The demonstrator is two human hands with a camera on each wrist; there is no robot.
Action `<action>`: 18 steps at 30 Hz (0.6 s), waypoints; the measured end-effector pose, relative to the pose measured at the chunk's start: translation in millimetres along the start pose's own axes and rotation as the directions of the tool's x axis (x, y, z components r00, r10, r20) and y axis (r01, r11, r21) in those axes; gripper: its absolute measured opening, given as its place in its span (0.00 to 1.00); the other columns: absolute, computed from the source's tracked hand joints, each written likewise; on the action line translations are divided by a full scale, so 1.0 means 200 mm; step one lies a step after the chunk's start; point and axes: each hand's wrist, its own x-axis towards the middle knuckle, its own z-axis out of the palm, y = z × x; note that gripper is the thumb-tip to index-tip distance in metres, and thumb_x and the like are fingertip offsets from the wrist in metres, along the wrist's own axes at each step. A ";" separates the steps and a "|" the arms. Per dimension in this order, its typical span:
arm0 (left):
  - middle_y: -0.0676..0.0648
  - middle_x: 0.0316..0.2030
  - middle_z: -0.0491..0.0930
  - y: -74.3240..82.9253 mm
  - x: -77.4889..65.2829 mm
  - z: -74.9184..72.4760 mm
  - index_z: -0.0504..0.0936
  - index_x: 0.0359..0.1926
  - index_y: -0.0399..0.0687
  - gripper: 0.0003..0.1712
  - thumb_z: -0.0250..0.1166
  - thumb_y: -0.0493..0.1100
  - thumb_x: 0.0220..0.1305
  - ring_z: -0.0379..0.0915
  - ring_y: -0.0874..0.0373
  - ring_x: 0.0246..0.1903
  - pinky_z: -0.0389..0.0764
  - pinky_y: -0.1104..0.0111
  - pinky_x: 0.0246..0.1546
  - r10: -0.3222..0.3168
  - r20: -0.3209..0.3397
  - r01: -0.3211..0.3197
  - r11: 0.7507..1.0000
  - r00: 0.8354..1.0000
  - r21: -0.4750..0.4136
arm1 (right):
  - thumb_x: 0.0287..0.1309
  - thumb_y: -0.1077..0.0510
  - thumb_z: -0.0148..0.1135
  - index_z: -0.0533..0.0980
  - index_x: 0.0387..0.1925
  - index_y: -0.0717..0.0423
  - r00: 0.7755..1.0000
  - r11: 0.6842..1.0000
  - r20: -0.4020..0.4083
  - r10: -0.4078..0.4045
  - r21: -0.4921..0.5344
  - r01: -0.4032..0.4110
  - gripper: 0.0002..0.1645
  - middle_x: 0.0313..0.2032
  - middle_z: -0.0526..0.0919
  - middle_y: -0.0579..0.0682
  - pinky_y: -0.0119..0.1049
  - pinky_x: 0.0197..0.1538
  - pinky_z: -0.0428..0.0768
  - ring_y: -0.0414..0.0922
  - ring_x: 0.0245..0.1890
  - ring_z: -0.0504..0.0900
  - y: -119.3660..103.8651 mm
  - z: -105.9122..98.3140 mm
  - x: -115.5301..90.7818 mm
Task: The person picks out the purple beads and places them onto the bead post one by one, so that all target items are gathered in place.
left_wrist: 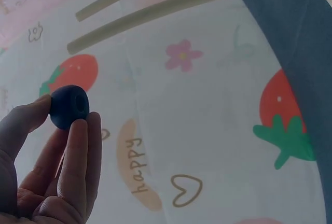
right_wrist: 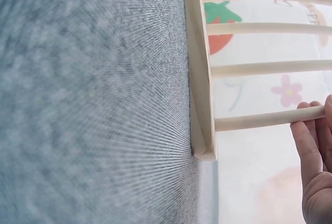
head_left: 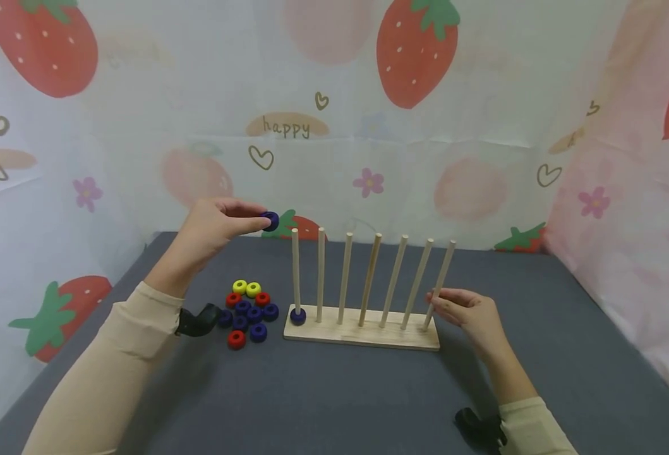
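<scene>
Between thumb and fingertips, my left hand (head_left: pixel 211 227) pinches a dark blue bead (head_left: pixel 270 221), held a little above and left of the leftmost peg's tip. Its hole shows in the left wrist view, where the blue bead (left_wrist: pixel 70 107) is apart from the pegs. A wooden peg rack (head_left: pixel 362 338) stands on the table with a row of upright pegs. Another blue bead (head_left: pixel 297 316) sits at the bottom of the leftmost peg (head_left: pixel 295 265). My right hand (head_left: pixel 473 316) holds the rightmost peg (head_left: pixel 441 281) between thumb and fingers, seen also in the right wrist view (right_wrist: pixel 267 119).
Left of the rack lies a loose group of beads: several blue beads (head_left: pixel 254 314), two yellow beads (head_left: pixel 240 287) and several red beads (head_left: pixel 236 340). A dark grey cloth (head_left: pixel 311 398) covers the table. A strawberry-printed curtain (head_left: pixel 334 170) hangs behind and at both sides.
</scene>
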 end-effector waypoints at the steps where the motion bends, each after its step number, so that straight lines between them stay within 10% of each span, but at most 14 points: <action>1: 0.56 0.42 0.85 0.00 0.00 0.00 0.84 0.54 0.41 0.27 0.71 0.55 0.61 0.72 0.53 0.53 0.69 0.56 0.60 0.006 0.000 -0.006 1.000 1.000 0.000 | 0.64 0.57 0.66 0.74 0.59 0.72 1.000 1.000 -0.001 0.002 -0.002 -0.002 0.29 0.40 0.89 0.37 0.30 0.52 0.82 0.31 0.44 0.87 0.00 0.00 0.00; 18: 0.54 0.42 0.87 0.03 0.02 0.05 0.86 0.51 0.44 0.25 0.73 0.56 0.58 0.73 0.55 0.52 0.68 0.58 0.61 0.038 0.026 -0.037 0.999 0.999 -0.034 | 0.64 0.57 0.66 0.75 0.58 0.70 1.000 1.000 -0.005 0.008 0.001 -0.008 0.26 0.39 0.89 0.36 0.31 0.52 0.82 0.31 0.44 0.87 0.01 0.00 0.00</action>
